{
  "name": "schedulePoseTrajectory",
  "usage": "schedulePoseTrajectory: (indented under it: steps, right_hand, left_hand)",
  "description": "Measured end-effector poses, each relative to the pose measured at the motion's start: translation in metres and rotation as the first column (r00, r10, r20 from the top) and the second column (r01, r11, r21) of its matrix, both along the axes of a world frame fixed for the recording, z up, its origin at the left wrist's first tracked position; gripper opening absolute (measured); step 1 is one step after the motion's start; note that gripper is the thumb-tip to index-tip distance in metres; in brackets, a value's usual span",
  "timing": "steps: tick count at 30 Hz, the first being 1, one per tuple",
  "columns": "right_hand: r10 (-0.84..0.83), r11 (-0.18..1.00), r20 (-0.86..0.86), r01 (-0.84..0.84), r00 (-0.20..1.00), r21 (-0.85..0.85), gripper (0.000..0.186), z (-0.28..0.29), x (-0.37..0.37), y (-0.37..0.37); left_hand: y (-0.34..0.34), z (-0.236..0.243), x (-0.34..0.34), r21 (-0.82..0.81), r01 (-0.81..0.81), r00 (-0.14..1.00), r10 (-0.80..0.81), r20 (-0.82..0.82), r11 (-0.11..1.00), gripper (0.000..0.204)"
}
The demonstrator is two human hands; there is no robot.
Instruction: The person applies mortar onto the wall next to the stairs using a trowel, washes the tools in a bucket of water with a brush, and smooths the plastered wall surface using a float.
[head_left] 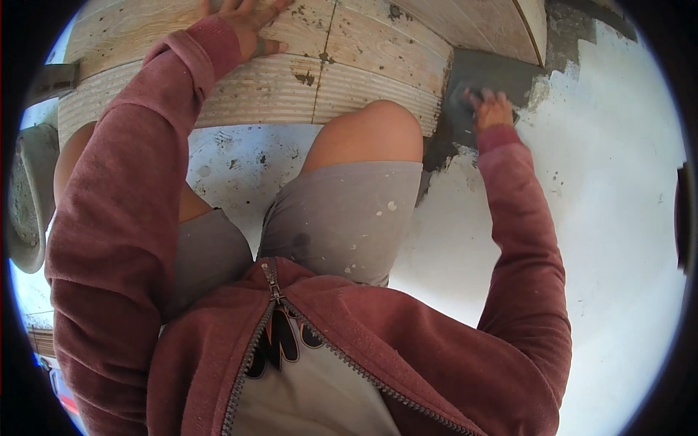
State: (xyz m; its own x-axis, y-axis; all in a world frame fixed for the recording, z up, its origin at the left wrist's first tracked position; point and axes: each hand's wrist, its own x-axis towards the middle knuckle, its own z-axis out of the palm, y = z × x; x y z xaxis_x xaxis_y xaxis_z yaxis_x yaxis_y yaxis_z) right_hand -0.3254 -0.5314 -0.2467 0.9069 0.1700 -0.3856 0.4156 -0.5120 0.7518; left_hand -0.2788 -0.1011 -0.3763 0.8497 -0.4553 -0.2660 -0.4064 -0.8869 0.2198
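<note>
My right hand (pixel 491 110) is closed around the dark handle of what looks like a trowel (pixel 471 95). The tool's blade blends into the wet grey mortar (pixel 494 67) on the white wall, so its outline is hard to make out. This mortar patch lies right beside the end of the tiled step. My left hand (pixel 251 23) rests on the wood-look tiles (pixel 385 47) at the top left, with its fingers spread and nothing in them. Its upper part is cut off by the picture's edge.
Ribbed tiles (pixel 254 94) form the step's near edge, spotted with mortar. Another tiled riser (pixel 483 25) rises behind. A mortar-stained basin (pixel 29 200) stands at the far left. My bent knees (pixel 378 131) are close to the step. White wall (pixel 611 218) stretches along the right.
</note>
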Motion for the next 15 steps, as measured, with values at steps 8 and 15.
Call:
schedulePoseTrajectory:
  steps: [8,15]
  right_hand:
    - [-0.086,0.996,-0.01,0.086,0.996,0.025,0.048,0.026,0.001,0.024]
    - [-0.229,0.973,-0.23,0.217,0.946,-0.074,0.053,0.03,-0.016,0.019]
  left_hand:
    - [-0.002,0.03,0.008,0.024,0.009,0.969,-0.003,-0.248,1.0,0.079]
    - [0.003,0.009,0.004,-0.214,0.069,0.962,-0.008,0.273,0.975,0.079]
